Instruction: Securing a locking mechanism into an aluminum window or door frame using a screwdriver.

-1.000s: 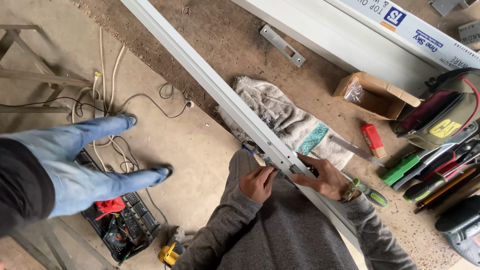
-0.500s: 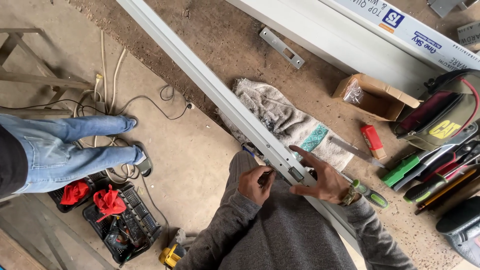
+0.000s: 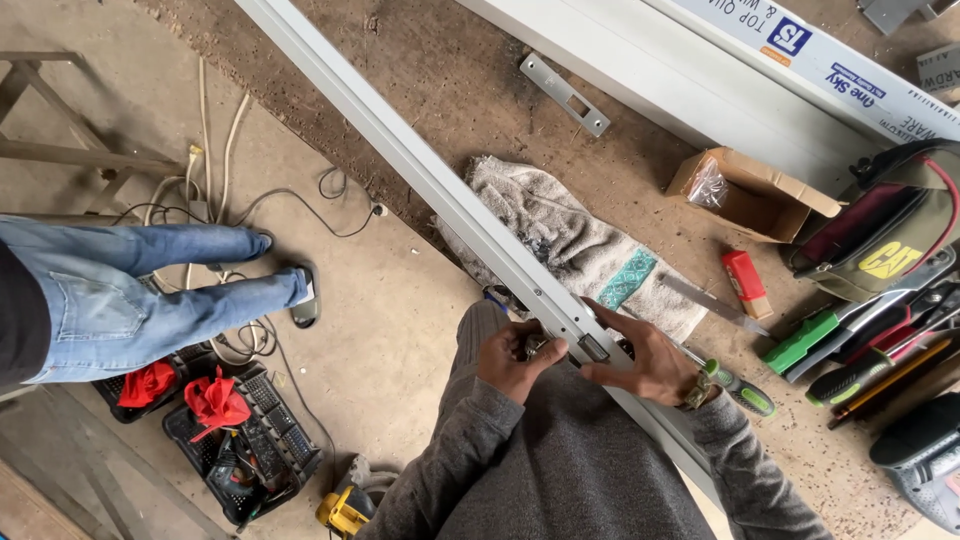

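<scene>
A long pale grey aluminium profile (image 3: pixel 440 190) runs diagonally across the floor from the top left down to my lap. My left hand (image 3: pixel 508 358) sits against its near side, fingers closed on a small dark metal lock part (image 3: pixel 535 345). My right hand (image 3: pixel 642 362) grips the profile from the far side, thumb and forefinger beside a small metal insert (image 3: pixel 592 347) set in its face. A watch is on my right wrist. Grey sleeves cover both of my arms.
Under the profile lies a grey towel (image 3: pixel 560 230). To the right are a green-handled screwdriver (image 3: pixel 735 388), a cardboard box (image 3: pixel 752 195), a red block (image 3: pixel 746 283), a tool bag (image 3: pixel 885 235) and several hand tools. Another person in jeans (image 3: pixel 150 290) stands left, by cables and black crates (image 3: pixel 235 440).
The other person's legs have stepped left and back. My right hand, fingers spread half a second ago, has closed on the profile. My left hand stays at the lock part.
</scene>
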